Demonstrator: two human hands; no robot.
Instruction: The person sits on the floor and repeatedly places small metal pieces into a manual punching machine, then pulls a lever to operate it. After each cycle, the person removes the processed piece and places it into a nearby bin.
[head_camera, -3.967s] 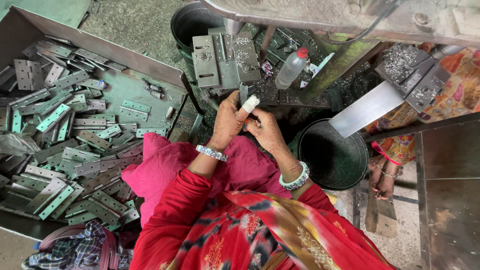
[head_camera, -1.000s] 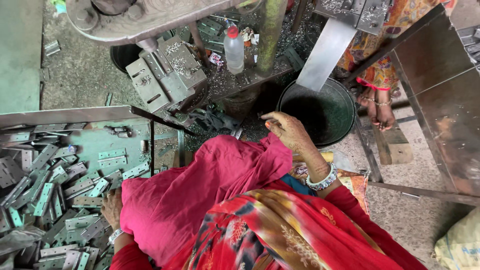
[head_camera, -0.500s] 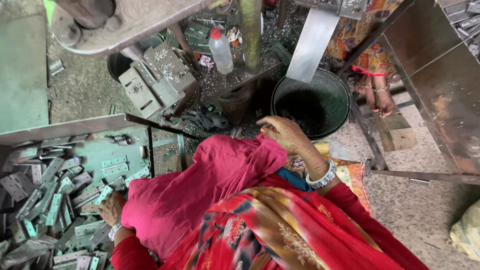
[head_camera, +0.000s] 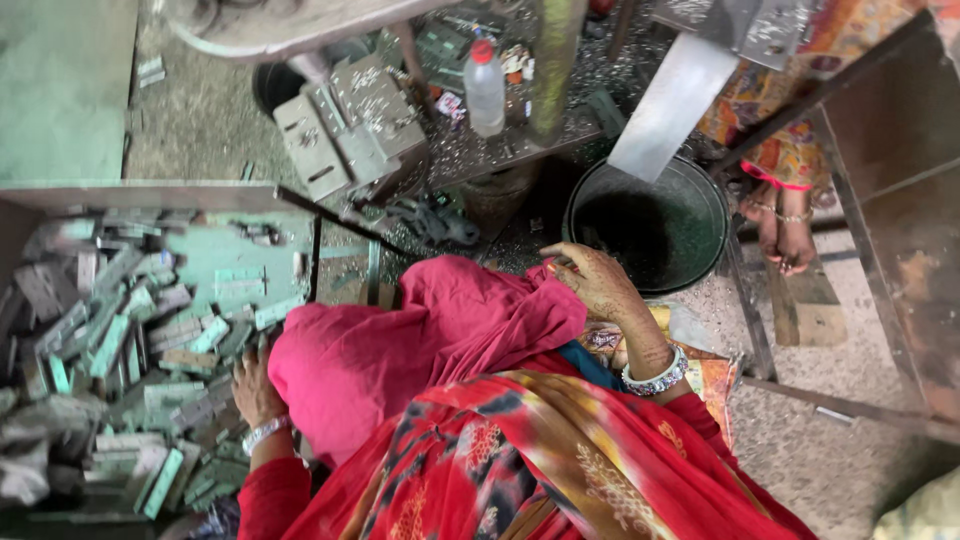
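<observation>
Left hand (head_camera: 255, 388), lower left of frame, is down in the pile of metal plates (head_camera: 120, 340), fingers spread on them; can't tell if it's actually gripping one, pink cloth (head_camera: 420, 345) covers part of it. Right hand (head_camera: 600, 283), centre right, is loosely curled and holds nothing, resting at the edge of the pink cloth just beside the black tub (head_camera: 650, 225).

Risks, as I judge them:
- Plates look like thin stamped steel with sharp edges, and a bare hand raking through them could get cut.
- Loose cloth drapes near the pile and could snag on a corner.
- Heap is unstable, so plates may slide.

Materials: plates flat, rectangular, grey to green-tinted, dull. Tray (head_camera: 150, 195) is sheet metal with a straight rim. Tub round, dark, smooth. Plastic bottle (head_camera: 485, 90) with red cap stands upright, upper centre, among metal swarf.
</observation>
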